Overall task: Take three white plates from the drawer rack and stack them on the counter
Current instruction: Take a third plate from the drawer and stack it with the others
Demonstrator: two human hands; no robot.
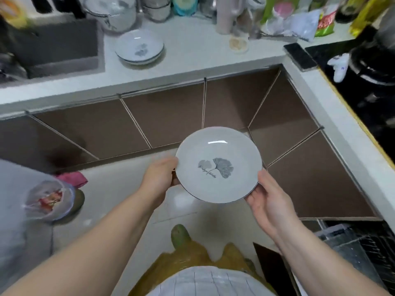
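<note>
While the left hand (159, 178) grips one edge of a white plate (218, 165) and the right hand (267, 201) cups the opposite edge, the plate hangs face-up in front of the brown cabinet doors (162, 118), below the counter (192, 50). On the counter, beside the sink (55, 48), sits a stack of plates (139, 48) with the same leaf print, well apart from the held one.

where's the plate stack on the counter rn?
Head view, upper left of centre: the plate stack sits on the white counter, just right of the sink, in front of the pot.
</note>
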